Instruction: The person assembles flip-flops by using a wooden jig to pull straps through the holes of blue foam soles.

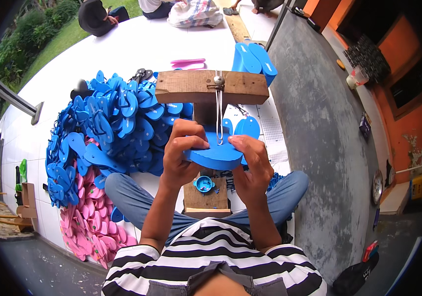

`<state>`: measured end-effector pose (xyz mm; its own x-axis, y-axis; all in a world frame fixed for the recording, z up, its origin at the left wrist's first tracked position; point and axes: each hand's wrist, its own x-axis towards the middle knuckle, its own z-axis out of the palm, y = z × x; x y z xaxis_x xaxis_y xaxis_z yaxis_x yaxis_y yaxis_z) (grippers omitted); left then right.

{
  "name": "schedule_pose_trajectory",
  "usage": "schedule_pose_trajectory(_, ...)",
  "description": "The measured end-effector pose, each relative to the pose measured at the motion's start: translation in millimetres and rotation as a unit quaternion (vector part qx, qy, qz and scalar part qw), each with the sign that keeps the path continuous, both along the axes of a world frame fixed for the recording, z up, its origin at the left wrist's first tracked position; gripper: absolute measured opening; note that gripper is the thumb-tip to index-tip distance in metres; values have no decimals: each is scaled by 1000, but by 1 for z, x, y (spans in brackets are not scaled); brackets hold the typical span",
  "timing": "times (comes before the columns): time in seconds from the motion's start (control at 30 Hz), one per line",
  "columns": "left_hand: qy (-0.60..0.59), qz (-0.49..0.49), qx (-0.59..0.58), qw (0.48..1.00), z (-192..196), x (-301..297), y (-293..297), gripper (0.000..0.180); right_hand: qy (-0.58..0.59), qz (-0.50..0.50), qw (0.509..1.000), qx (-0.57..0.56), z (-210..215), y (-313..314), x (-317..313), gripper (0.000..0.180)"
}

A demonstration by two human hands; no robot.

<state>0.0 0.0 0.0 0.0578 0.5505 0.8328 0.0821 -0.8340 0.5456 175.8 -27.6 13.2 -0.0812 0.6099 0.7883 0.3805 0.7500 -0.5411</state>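
Between my two hands is a blue flip-flop sole (216, 159), held up in front of a wooden stand. My left hand (180, 153) grips its left edge with curled fingers, and my right hand (253, 165) pinches the right edge. A looped metal wire hook (220, 111) hangs from the stand's wooden crossbar (183, 89) and reaches down to the top of the sole. Whether the hook passes into the sole cannot be made out. Below the sole, a small blue bowl (196, 184) with bits in it sits on the wooden base (206, 201).
At the left lies a big heap of blue flip-flops (117, 121), with pink flip-flops (90, 217) nearer me. Stacked blue soles (254, 61) stand behind the crossbar's right end, pink soles (187, 64) behind its middle. Farther off are a woven sack (196, 15) and a person in black (94, 19).
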Motion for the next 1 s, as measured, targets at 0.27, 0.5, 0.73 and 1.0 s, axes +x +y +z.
schedule_pose_trajectory(0.27, -48, 27, -148, 987, 27, 16, -16, 42, 24, -41, 987, -151, 22, -16, -7, 45)
schedule_pose_trajectory(0.5, -17, 29, -59, 998, 4, 11, -9, 41, 25, -7, 996, -85, -6, -3, -2, 42)
schedule_pose_trajectory(0.73, -77, 30, -108, 991, 18, 19, -7, 41, 56, -32, 992, -108, 8, -4, -10, 39)
schedule_pose_trajectory(1.0, 24, 198, -191, 961, 51, 18, 3, 42, 105, -95, 978, -151, 11, 17, -15, 42)
